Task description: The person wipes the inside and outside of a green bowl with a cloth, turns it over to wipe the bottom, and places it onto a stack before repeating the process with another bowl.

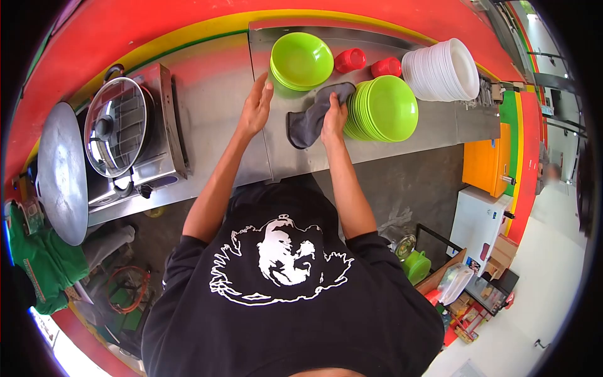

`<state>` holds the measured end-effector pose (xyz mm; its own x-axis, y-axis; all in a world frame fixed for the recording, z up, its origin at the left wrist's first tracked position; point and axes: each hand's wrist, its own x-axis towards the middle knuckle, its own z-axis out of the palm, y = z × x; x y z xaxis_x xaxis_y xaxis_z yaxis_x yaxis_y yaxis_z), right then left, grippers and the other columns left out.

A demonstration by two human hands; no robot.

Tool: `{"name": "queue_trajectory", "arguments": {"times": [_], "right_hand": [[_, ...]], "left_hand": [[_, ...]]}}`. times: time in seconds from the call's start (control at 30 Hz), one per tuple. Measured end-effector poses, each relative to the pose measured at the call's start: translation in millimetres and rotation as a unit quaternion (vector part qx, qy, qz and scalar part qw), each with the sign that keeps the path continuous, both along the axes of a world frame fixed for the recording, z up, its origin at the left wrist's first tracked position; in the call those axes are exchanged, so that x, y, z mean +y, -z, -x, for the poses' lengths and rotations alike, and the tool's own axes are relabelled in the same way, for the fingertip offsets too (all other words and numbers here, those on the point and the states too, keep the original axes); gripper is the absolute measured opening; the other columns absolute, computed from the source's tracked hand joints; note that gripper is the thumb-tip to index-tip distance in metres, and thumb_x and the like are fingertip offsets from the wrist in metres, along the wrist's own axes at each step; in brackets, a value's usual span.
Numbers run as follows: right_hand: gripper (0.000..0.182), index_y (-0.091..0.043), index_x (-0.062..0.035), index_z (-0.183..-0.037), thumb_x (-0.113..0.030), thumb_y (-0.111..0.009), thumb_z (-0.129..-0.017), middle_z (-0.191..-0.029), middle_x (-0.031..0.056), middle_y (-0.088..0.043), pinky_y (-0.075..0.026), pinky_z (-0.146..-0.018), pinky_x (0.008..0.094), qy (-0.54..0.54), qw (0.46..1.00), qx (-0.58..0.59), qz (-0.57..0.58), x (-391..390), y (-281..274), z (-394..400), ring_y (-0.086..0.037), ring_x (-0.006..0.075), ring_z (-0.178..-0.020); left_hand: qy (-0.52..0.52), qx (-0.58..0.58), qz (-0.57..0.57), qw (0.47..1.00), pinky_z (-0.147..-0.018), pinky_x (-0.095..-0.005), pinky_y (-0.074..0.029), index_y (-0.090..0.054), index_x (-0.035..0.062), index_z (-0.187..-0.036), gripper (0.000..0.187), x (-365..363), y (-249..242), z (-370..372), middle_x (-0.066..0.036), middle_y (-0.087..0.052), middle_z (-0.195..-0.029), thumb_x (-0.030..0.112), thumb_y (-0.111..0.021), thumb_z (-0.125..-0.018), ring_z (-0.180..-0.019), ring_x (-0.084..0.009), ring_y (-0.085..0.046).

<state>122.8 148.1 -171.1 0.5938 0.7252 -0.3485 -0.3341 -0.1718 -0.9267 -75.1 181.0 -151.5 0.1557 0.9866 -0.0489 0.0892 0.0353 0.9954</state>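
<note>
My left hand is held above the steel counter with its fingers stretched out and nothing in it. Its fingertips are close to the left side of a short stack of lime-green bowls. In my right hand is a dark grey cloth, part of which hangs to the left over the counter. Just right of that hand stands a taller stack of lime-green bowls, tilted so that the top bowl's inside faces me.
Red cups and a tall stack of white bowls stand at the back right. Left on the steel counter is a stove with a glass-lidded pan, beside a large metal wok. An orange cabinet is at right.
</note>
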Motion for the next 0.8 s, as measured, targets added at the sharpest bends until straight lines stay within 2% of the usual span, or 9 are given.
{"name": "queue_trajectory", "arguments": {"times": [0.07,0.17,0.2,0.3,0.33,0.43,0.53,0.63,0.8], "right_hand": [[0.044,-0.054,0.0045,-0.126,-0.029,-0.06,-0.099,-0.116,0.0081,-0.061,-0.041,-0.096,0.0336,0.002,0.999,-0.013,0.031,15,13,-4,-0.055,0.0185,-0.107],[0.042,-0.056,0.0003,-0.126,-0.031,-0.061,-0.098,-0.125,0.0084,-0.061,-0.04,-0.098,0.0312,-0.03,0.997,-0.058,-0.045,36,5,-3,-0.054,0.0165,-0.114],[0.043,-0.055,0.0012,-0.127,-0.025,-0.066,-0.095,-0.126,0.0095,-0.062,-0.041,-0.099,0.0316,-0.039,0.996,-0.077,-0.021,42,3,-4,-0.056,0.0176,-0.113],[0.044,-0.054,0.0018,-0.128,-0.014,-0.07,-0.091,-0.121,0.0095,-0.064,-0.043,-0.097,0.0315,-0.074,0.99,-0.123,-0.013,58,15,-8,-0.059,0.0182,-0.109],[0.045,-0.053,0.0018,-0.129,-0.003,-0.07,-0.088,-0.118,0.0095,-0.065,-0.045,-0.095,0.0312,-0.068,0.99,-0.126,-0.017,63,24,-10,-0.061,0.0186,-0.106],[0.042,-0.052,0.0025,-0.129,0.001,-0.063,-0.088,-0.118,0.0098,-0.065,-0.045,-0.095,0.0309,-0.11,0.976,-0.184,-0.028,68,42,-16,-0.061,0.0181,-0.106],[0.045,-0.049,0.0032,-0.133,0.004,-0.056,-0.089,-0.119,0.011,-0.064,-0.044,-0.096,0.0308,-0.116,0.979,-0.152,-0.072,70,43,-14,-0.061,0.0189,-0.107],[0.049,-0.042,0.0063,-0.139,0.002,-0.052,-0.091,-0.124,0.0172,-0.061,-0.045,-0.097,0.0337,-0.125,0.973,-0.18,-0.073,68,37,-14,-0.061,0.0239,-0.111],[0.049,-0.042,0.0042,-0.141,0.004,-0.049,-0.092,-0.127,0.014,-0.059,-0.043,-0.098,0.031,-0.088,0.983,-0.119,-0.113,60,22,-9,-0.058,0.0203,-0.112]], "left_hand": [[-0.01,0.014,-0.01,1.0,-0.113,-0.0413,-0.033,-0.032,-0.0019,-0.149,0.067,15,13,-7,-0.025,-0.044,-0.147,0.045,-0.046,-0.104,-0.139,-0.0343,-0.041],[-0.035,0.051,-0.033,0.998,-0.112,-0.0419,-0.034,-0.03,-0.002,-0.15,0.071,42,34,-19,-0.027,-0.043,-0.148,0.045,-0.051,-0.101,-0.14,-0.0363,-0.04],[-0.049,0.064,-0.035,0.996,-0.112,-0.0416,-0.035,-0.031,-0.0019,-0.15,0.072,51,40,-24,-0.027,-0.043,-0.148,0.046,-0.053,-0.101,-0.14,-0.0368,-0.04],[-0.087,0.073,-0.072,0.991,-0.11,-0.0397,-0.037,-0.035,-0.0008,-0.149,0.072,84,73,-38,-0.027,-0.046,-0.146,0.044,-0.057,-0.098,-0.137,-0.0364,-0.044],[-0.098,0.073,-0.09,0.988,-0.11,-0.0389,-0.038,-0.037,-0.0003,-0.148,0.071,89,78,-41,-0.027,-0.048,-0.144,0.043,-0.059,-0.097,-0.136,-0.036,-0.046],[-0.067,0.081,-0.012,0.994,-0.108,-0.0372,-0.041,-0.045,0.0005,-0.144,0.06,99,74,-42,-0.025,-0.054,-0.139,0.034,-0.06,-0.096,-0.132,-0.034,-0.051],[-0.076,0.073,0.004,0.994,-0.107,-0.0367,-0.042,-0.051,0.0012,-0.14,0.051,101,71,-42,-0.023,-0.056,-0.138,0.024,-0.059,-0.095,-0.131,-0.0343,-0.052],[-0.105,0.094,-0.077,0.987,-0.109,-0.0358,-0.04,-0.053,0.0007,-0.139,0.048,97,71,-45,-0.022,-0.053,-0.142,0.019,-0.058,-0.095,-0.135,-0.0328,-0.049],[-0.112,0.084,-0.145,0.979,-0.112,-0.0381,-0.036,-0.05,-0.0005,-0.14,0.047,81,58,-50,-0.021,-0.048,-0.147,0.014,-0.058,-0.096,-0.141,-0.0329,-0.041]]}}
